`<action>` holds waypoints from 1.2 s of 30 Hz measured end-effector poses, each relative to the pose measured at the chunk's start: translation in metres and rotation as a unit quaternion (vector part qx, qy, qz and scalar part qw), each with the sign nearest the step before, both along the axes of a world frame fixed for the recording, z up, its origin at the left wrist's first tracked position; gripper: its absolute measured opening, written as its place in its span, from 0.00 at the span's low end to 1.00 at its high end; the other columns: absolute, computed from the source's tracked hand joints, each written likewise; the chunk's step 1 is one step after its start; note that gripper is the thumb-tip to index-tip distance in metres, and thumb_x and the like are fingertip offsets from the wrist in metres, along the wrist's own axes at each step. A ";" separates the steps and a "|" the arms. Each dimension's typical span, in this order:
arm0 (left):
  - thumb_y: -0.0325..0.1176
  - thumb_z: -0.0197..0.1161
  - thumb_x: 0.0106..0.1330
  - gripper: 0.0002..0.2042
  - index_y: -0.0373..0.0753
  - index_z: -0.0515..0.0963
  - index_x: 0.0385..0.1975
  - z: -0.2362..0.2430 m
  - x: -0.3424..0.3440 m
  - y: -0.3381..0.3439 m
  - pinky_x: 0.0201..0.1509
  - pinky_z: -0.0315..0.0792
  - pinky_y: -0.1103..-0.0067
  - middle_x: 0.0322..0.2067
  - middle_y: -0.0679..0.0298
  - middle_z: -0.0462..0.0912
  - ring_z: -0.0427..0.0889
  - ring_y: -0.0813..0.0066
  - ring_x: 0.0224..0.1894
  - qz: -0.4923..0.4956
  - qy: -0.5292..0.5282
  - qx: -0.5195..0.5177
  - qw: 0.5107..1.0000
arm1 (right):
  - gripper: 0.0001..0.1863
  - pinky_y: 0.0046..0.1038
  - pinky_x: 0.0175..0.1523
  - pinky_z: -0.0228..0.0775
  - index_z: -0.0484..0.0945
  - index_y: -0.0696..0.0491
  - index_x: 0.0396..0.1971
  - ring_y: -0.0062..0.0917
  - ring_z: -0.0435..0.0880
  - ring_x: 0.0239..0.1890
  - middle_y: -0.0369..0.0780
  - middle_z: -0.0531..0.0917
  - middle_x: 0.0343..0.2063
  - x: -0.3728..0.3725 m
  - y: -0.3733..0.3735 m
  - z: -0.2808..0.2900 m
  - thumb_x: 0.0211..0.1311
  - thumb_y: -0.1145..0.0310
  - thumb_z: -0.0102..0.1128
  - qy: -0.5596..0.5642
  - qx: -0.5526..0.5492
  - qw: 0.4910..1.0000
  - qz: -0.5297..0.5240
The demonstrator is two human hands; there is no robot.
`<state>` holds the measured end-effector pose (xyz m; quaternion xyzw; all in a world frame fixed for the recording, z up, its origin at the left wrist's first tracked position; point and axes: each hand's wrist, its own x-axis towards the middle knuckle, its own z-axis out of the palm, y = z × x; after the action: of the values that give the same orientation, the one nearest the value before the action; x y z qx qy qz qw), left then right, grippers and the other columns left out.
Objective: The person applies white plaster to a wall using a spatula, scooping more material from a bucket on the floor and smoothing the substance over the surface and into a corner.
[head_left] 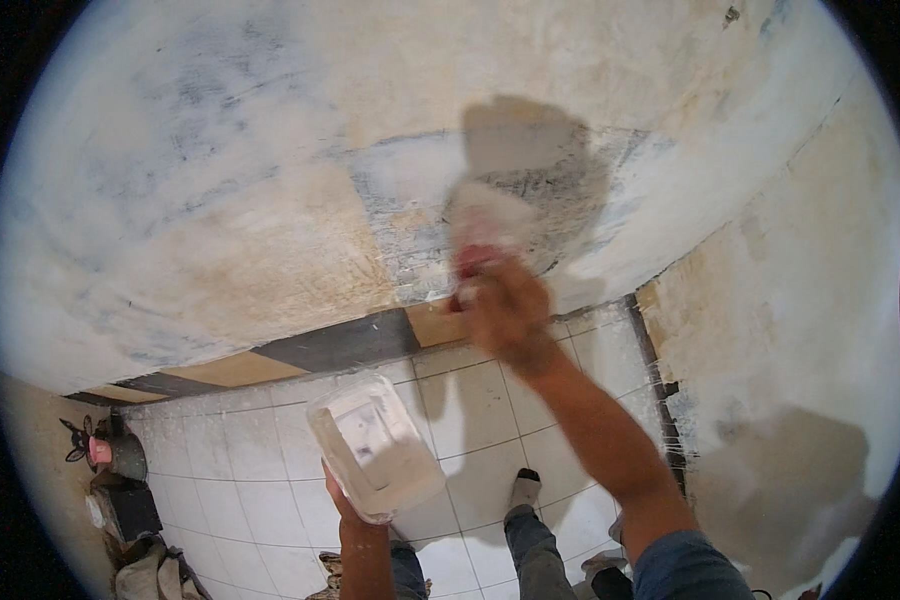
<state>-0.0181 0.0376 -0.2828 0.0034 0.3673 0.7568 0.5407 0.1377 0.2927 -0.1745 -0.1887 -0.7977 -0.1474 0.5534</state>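
Right hand (510, 305) closed on red-handled scraper (478, 260), blurred, at patchy wall (240, 230). Left hand (344, 503) holds white tub (410, 476) above tiled floor (255, 440); mostly hidden, can't tell how wide.

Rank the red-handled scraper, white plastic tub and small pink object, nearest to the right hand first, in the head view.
1. Red-handled scraper: in the right hand.
2. White plastic tub: lower left, in the left hand.
3. Small pink object: far left.

Blue sleeve (682, 568) ending above a bare forearm (610, 450), greyish-blue trousers (532, 548), dark-toed light sock (525, 492)
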 end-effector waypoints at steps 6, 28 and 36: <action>0.53 0.44 0.70 0.24 0.44 0.64 0.58 0.009 0.024 0.015 0.47 0.80 0.59 0.49 0.61 0.74 0.79 0.59 0.49 0.013 -0.027 0.002 1.000 | 0.14 0.31 0.36 0.77 0.73 0.54 0.26 0.34 0.81 0.33 0.40 0.79 0.30 0.090 0.074 0.039 0.38 0.77 0.69 -0.073 0.072 0.990 -0.092; 0.53 0.47 0.69 0.28 0.42 0.61 0.63 0.017 0.052 0.033 0.48 0.79 0.60 0.53 0.58 0.73 0.78 0.58 0.51 0.032 0.022 0.004 0.999 | 0.10 0.35 0.38 0.74 0.76 0.52 0.29 0.36 0.80 0.35 0.41 0.77 0.33 -0.031 0.010 0.034 0.53 0.63 0.65 -0.049 -0.076 0.996 0.018; 0.53 0.41 0.71 0.26 0.44 0.66 0.62 0.006 0.042 0.032 0.54 0.76 0.60 0.55 0.61 0.75 0.77 0.58 0.54 -0.013 -0.045 0.050 0.998 | 0.08 0.35 0.42 0.75 0.77 0.48 0.27 0.32 0.79 0.38 0.35 0.77 0.34 0.093 0.089 0.010 0.43 0.70 0.64 -0.227 0.042 0.958 -0.170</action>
<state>0.0243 0.0691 -0.2763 0.0012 0.3044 0.7662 0.5659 0.2307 0.3821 -0.1640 -0.2595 -0.8515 -0.3118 0.3324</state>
